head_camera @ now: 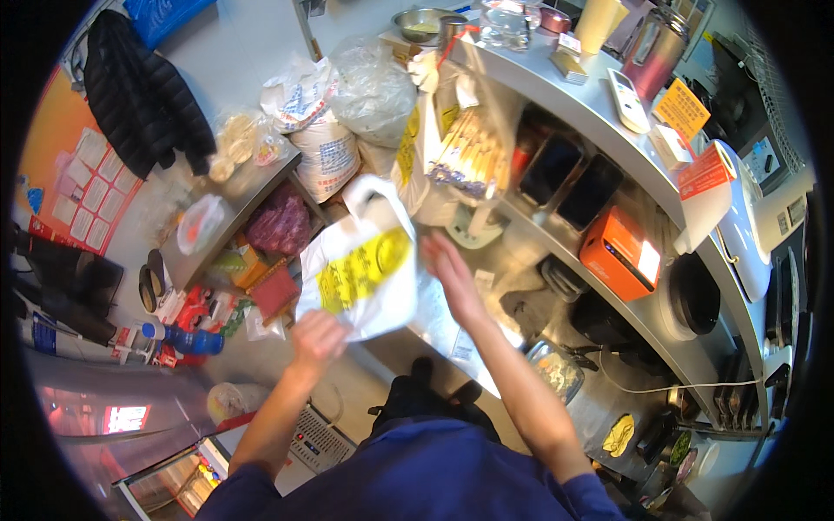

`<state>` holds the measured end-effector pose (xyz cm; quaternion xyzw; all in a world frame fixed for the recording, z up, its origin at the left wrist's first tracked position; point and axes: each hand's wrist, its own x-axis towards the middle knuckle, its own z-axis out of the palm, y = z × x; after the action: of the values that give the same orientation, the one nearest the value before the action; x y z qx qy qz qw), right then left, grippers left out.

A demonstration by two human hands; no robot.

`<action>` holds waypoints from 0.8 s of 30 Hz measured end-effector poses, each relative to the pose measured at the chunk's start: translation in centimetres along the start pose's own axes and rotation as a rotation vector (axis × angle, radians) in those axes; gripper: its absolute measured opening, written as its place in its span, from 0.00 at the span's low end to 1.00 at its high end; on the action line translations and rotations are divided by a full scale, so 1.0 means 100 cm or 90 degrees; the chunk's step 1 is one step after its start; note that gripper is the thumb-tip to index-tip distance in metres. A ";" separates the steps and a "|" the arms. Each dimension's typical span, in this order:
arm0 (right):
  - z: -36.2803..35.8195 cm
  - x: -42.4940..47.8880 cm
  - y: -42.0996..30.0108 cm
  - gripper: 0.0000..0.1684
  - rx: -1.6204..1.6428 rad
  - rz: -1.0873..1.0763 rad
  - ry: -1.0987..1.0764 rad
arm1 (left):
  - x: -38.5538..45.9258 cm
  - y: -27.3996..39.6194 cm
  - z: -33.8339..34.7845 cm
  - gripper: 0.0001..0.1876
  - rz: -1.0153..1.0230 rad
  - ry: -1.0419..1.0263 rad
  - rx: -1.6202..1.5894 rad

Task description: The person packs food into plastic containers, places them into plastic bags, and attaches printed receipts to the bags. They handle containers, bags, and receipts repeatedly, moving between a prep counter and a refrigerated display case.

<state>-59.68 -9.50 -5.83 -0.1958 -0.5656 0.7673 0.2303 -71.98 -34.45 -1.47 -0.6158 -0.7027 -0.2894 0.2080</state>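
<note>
A white plastic carrier bag (381,314) with a yellow printed panel and loop handles hangs before me. My left hand (319,340) pinches it at the lower left corner. Just past the bag's right edge is my right hand (451,277), slightly blurred, its fingers stretched out and nothing seen in them. Under and beside the right hand runs a shiny metal worktop (430,312). A pale green kitchen scale (474,231) stands beyond that hand. Close behind it, a clear bag holds many wooden skewers (470,153).
White woven sacks (329,156) and a clear plastic bag (374,91) stand behind. An orange printer-like box (619,254) sits on the right shelf. A glass container of food (555,370) lies near my right forearm. At left is a low shelf (241,215) with packets and a blue bottle (189,340).
</note>
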 end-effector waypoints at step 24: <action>0.009 -0.107 0.050 0.12 -0.138 0.277 -0.022 | -0.099 0.058 0.035 0.09 -0.452 -0.288 -0.470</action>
<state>-52.14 -17.62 -9.95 -0.3231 -0.5933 0.7367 0.0273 -64.47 -39.12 -9.60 -0.4197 -0.7460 -0.4296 -0.2877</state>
